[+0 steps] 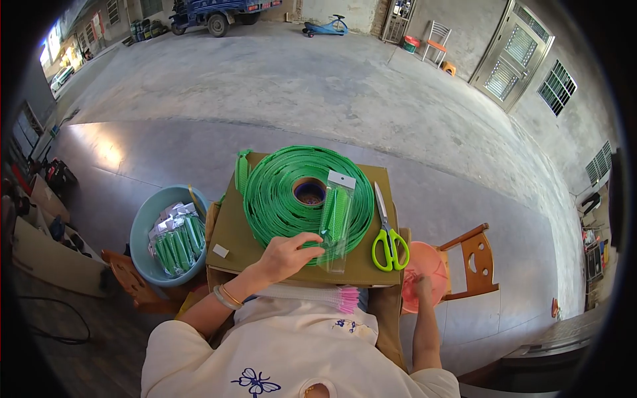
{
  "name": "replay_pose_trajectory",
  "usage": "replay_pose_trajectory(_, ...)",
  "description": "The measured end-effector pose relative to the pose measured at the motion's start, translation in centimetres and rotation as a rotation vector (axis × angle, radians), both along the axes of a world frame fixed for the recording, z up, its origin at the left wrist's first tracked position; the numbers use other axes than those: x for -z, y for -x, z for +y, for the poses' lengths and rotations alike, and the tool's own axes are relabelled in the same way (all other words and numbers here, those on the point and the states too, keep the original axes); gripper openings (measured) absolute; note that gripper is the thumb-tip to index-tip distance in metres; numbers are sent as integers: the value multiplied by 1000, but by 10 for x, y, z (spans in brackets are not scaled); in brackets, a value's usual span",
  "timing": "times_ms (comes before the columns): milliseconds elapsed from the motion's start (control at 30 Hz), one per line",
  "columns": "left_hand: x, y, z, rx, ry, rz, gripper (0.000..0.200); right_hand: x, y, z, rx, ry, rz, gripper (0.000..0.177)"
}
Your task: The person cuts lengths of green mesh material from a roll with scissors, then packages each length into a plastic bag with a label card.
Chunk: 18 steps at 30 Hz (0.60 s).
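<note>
A clear packet (337, 222) with a green strip inside lies across a large roll of green tape-like strip (272, 182). My left hand (288, 255) rests at the front of the roll, thumb and fingers apart, fingertips at the packet's left edge. On the right, my right hand (421, 286) reaches down into a pink basin (434, 265); its fingers are too small and blurred to make out. Green-handled scissors (390, 249) lie beside the roll, blades pointing away from me. A bundle of white strips with pink ends (346, 300) sits against my lap.
The roll lies on a brown cardboard-topped box (229, 255). At left, a blue basin (141, 239) holds several filled packets (178, 245), on a wooden chair (129, 278). Another wooden chair (474, 265) stands under the pink basin. A blue three-wheeled truck (222, 10) is parked far off.
</note>
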State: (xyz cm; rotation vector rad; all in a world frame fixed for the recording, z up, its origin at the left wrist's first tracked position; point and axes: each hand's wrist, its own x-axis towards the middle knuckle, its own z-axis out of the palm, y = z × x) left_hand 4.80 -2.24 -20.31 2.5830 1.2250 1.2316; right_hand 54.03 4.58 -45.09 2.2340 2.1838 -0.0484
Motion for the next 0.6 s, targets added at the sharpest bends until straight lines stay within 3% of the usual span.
replay_pose_trajectory(67,-1,-1,5,17,-47,-71,21,-9,0,10,-37,-173,137,8)
replay_pose_trajectory(133,-2,-6,2,49,-34,-138,17,-117,34,12,365,213,758,5)
replay_pose_trajectory(200,-12,-8,-1,45,0,-211,15,-152,13,29,252,131,898,6)
replay_pose_trajectory(267,-16,-7,-3,88,57,-303,13,-243,45,20,218,121,1146,10)
replay_pose_trajectory(367,-13,-4,-6,124,118,-394,12,-258,35,17,68,77,1609,12)
replay_pose_trajectory(467,-12,-7,-3,128,60,-425,13,-216,49,25,283,166,1608,11)
replay_pose_trajectory(567,-12,-6,-1,126,19,-390,16,-192,92,25,-11,-338,697,13)
replay_pose_trajectory(600,-12,-6,-2,126,24,-368,17,-211,121,22,75,-406,911,14)
